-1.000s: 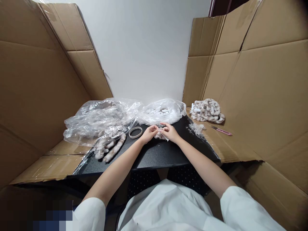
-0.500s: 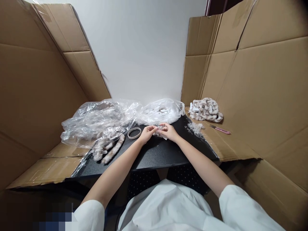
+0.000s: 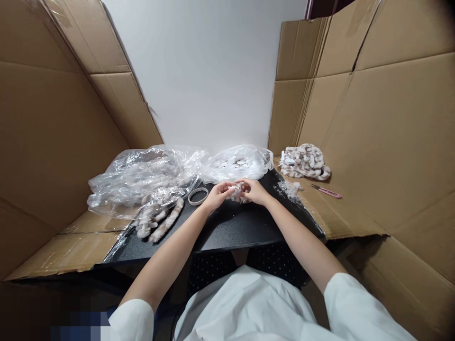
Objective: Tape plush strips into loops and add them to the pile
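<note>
A small brown-and-white fluffy piece (image 3: 239,192) is held between both hands above the black table (image 3: 238,232). My left hand (image 3: 217,195) grips its left side with thumb and fingers. On the right side, my right hand (image 3: 255,192) has its bent fingers closed on the same piece. A grey ring, perhaps a roll of tape (image 3: 198,196), lies just left of my left hand. Further left, fluffy strips (image 3: 168,222) with white tags rest partly under clear plastic.
Clear plastic bags (image 3: 142,180) and a bag with white tags (image 3: 238,163) lie at the back. To the right are a pile of fluffy pieces (image 3: 305,161), white fluff (image 3: 290,189) and pink snips (image 3: 329,192). Cardboard walls (image 3: 398,137) stand on both sides.
The hands have shifted slightly on the fluffy piece, and more of it shows between them. The white tag seen below it before is no longer visible. My right hand has moved slightly right.
</note>
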The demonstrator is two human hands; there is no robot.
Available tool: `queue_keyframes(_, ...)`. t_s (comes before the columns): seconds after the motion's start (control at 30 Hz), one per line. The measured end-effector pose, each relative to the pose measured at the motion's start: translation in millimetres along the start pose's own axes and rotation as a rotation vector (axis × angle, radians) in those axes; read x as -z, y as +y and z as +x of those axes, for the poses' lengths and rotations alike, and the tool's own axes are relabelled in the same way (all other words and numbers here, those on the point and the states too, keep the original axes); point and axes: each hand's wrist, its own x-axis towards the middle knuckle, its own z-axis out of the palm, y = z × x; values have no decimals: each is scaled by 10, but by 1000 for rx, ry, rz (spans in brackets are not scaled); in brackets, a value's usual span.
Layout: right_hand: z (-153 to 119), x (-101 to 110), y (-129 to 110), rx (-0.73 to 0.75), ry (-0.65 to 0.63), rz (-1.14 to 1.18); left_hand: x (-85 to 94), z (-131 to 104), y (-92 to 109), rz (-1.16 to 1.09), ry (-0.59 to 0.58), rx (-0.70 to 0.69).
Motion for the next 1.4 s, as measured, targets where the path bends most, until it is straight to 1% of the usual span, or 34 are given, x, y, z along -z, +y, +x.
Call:
queue_keyframes(0.1,62,64,-65,110,-80,-216,5,2,8,48,-41,3)
queue_keyframes(0.17,122,88,-106,189,-148,-351,14,2,14,112,-31,-16)
queue_keyframes(0.23,185,94,-137,252,-213,-480,25,-3,24,229,1,-61)
queue_keyframes(0.27,214,92,-146,280,-229,-541,31,-8,32,302,21,-92)
queue_keyframes(0.33,267,86,-151,331,-209,-632,39,-21,53,446,64,-162)
queue_keyframes(0.4,312,82,-140,371,-192,-640,41,-36,81,568,95,-232)
queue_keyframes(0.43,331,81,-129,368,-212,-608,39,-43,98,628,94,-265)
queue_keyframes(0.53,363,82,-91,247,-316,-465,26,-60,150,802,46,-362)
queue_keyframes(0.57,364,81,-80,194,-327,-421,20,-64,167,852,25,-398)
queue_keyframes(0.67,339,83,-57,46,-275,-300,5,-73,201,965,-17,-502)
queue_keyframes(0.77,295,120,-58,-173,-247,-132,-8,-78,210,1043,-30,-559)
queue_keyframes(0.83,272,177,-73,-291,-289,-16,-17,-80,209,1077,-38,-573)
queue_keyframes(0.97,257,306,-124,-441,-430,266,-28,-81,200,1112,-48,-594)
queue_keyframes(1.03,268,330,-151,-505,-464,434,-29,-77,192,1136,-40,-611)
queue_keyframes(1.1,291,316,-175,-546,-459,515,-28,-74,180,1172,-49,-626)
queue_keyframes(1.13,305,299,-185,-552,-429,512,-28,-72,173,1190,-61,-629)
queue_keyframes(1.27,356,197,-212,-476,-270,362,-34,-71,148,1237,-98,-638)
queue_keyframes(1.4,367,72,-183,-448,-228,261,-30,-69,125,1249,-105,-660)
